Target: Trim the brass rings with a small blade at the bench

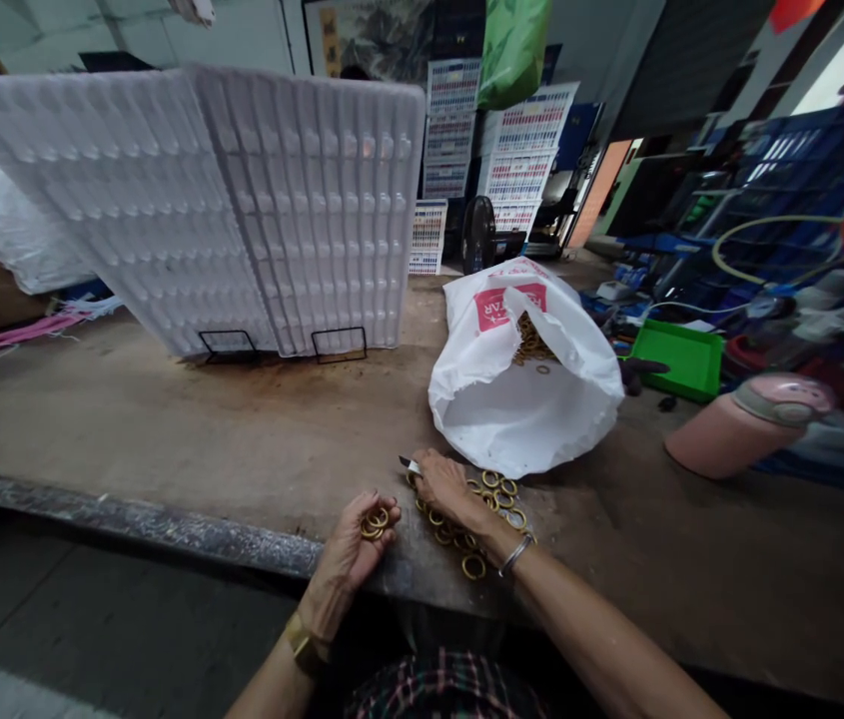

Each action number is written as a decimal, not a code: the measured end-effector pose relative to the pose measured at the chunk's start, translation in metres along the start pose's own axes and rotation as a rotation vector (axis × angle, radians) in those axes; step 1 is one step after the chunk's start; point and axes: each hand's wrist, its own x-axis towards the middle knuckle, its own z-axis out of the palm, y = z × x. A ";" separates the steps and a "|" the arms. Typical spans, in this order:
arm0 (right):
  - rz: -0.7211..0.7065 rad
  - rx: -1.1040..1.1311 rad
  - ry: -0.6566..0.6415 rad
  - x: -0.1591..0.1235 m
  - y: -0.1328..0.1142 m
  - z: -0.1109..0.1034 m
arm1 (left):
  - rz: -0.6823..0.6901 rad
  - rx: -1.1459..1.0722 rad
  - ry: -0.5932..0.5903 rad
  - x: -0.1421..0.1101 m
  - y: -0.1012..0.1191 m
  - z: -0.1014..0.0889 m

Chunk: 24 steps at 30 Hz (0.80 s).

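Note:
Several brass-coloured rings [374, 523] lie in my left hand [359, 539], palm up with the fingers curled around them, just above the table's front edge. My right hand [442, 481] reaches down over a spread of similar loose rings [473, 566] on the table. A small knife [411, 465] with a dark tip and a pale part sticks out from its fingers, which are closed. Whether that hand also touches a ring is hidden. Behind the spread, a torn white bag [526, 419] lies on its side, its mouth facing me, with more rings [533, 340] inside.
Two upright white moulded plastic trays [317, 200] stand at the back left in black wire holders [339, 344]. To the right are a pink bottle [743, 424] and a green tray [680, 359]. White crates [451, 130] are stacked beyond the wooden table [167, 429].

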 end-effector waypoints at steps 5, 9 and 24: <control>-0.107 0.089 0.040 -0.011 -0.002 -0.007 | 0.040 0.136 -0.032 0.001 0.000 0.008; -0.205 0.321 0.106 -0.028 -0.008 -0.015 | 0.098 0.267 -0.057 0.000 -0.004 0.015; 0.045 0.979 -0.045 -0.059 -0.015 -0.026 | 0.604 0.885 -0.070 -0.016 -0.020 0.021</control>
